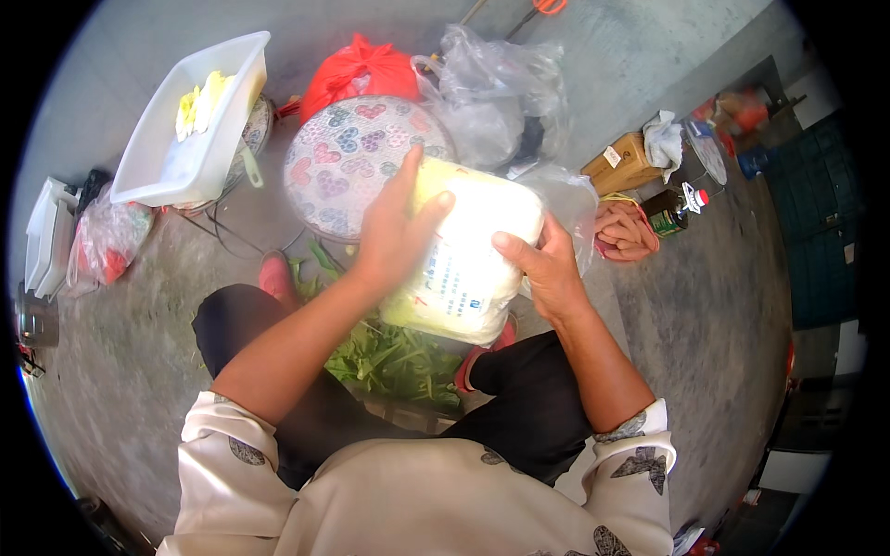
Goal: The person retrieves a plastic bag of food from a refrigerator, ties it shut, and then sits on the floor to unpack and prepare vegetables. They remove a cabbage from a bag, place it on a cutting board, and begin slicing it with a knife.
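Note:
Both my hands hold a plastic-wrapped pack [480,243] with a pale, yellowish-white filling and printed writing; what is inside cannot be told for sure. My left hand [400,233] grips its left side, thumb on top. My right hand [549,267] holds its right edge, thumb on the upper face and fingers behind. Beyond the pack stands a round stool with a heart-patterned cover [354,163], partly hidden by my left hand. Green leaves [396,365] lie in a heap below, between my legs.
A white plastic tub [163,163] with pale yellow leafy pieces rests at the upper left. A red plastic bag [361,69] and clear plastic bags [487,90] lie behind the stool. At right are a cardboard box [622,163], a bag of orange-brown roots [626,229] and a dark bottle [664,208].

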A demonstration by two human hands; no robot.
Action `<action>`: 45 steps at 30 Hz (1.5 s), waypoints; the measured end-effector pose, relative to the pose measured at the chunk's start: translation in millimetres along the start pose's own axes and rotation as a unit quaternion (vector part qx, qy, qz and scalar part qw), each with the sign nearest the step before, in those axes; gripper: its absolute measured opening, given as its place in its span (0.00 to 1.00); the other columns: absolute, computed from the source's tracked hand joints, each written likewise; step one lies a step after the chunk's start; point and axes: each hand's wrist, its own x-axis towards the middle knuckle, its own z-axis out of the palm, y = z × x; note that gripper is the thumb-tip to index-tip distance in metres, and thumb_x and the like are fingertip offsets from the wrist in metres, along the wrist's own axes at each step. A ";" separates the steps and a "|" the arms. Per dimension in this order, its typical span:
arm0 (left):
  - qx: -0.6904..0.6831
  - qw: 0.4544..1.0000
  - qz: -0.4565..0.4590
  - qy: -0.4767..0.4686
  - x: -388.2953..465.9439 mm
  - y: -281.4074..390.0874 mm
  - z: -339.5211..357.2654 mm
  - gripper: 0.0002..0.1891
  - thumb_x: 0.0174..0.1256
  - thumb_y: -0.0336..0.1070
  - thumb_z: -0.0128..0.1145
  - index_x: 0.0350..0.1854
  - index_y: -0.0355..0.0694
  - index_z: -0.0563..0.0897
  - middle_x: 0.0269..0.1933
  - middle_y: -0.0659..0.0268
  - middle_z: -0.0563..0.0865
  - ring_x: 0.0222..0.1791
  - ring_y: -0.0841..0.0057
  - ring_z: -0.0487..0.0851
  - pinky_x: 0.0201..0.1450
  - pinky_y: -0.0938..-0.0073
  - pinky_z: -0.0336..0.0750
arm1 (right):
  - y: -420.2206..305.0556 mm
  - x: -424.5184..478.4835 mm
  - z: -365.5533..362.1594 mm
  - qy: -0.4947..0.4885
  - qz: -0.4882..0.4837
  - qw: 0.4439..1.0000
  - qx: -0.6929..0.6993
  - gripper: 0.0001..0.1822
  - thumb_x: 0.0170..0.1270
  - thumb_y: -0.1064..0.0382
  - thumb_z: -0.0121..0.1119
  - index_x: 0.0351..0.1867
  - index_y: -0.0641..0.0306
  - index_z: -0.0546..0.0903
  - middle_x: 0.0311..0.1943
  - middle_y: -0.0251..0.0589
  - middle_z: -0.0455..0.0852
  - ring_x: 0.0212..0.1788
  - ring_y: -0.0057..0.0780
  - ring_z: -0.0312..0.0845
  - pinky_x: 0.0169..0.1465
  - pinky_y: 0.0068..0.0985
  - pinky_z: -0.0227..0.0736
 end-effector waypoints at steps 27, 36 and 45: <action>-0.144 0.982 -0.056 -0.104 -4.3 30.3 -15.6 0.29 0.63 0.41 0.53 0.64 0.34 0.65 0.56 0.58 0.77 0.54 0.74 0.74 0.58 0.75 0.66 | 23.5 38.2 -42.1 0.116 0.125 0.946 0.277 0.28 0.67 0.45 0.43 0.57 0.67 0.70 0.54 0.47 0.76 0.53 0.37 0.75 0.57 0.34 0.70; -0.089 0.994 0.065 0.008 2.3 26.2 -12.4 0.21 0.67 0.37 0.48 0.58 0.32 0.71 0.50 0.58 0.81 0.49 0.77 0.77 0.54 0.76 0.69 | 27.9 35.3 -29.7 0.064 0.163 0.928 0.329 0.28 0.70 0.45 0.36 0.59 0.64 0.68 0.55 0.45 0.75 0.55 0.38 0.73 0.58 0.35 0.67; -0.031 0.989 0.145 0.022 6.7 51.8 -20.4 0.18 0.61 0.35 0.57 0.52 0.34 0.76 0.41 0.60 0.84 0.37 0.79 0.82 0.41 0.77 0.75 | 22.5 34.8 -10.8 0.035 0.180 0.920 0.346 0.30 0.69 0.43 0.34 0.60 0.65 0.68 0.53 0.48 0.76 0.52 0.41 0.76 0.56 0.38 0.70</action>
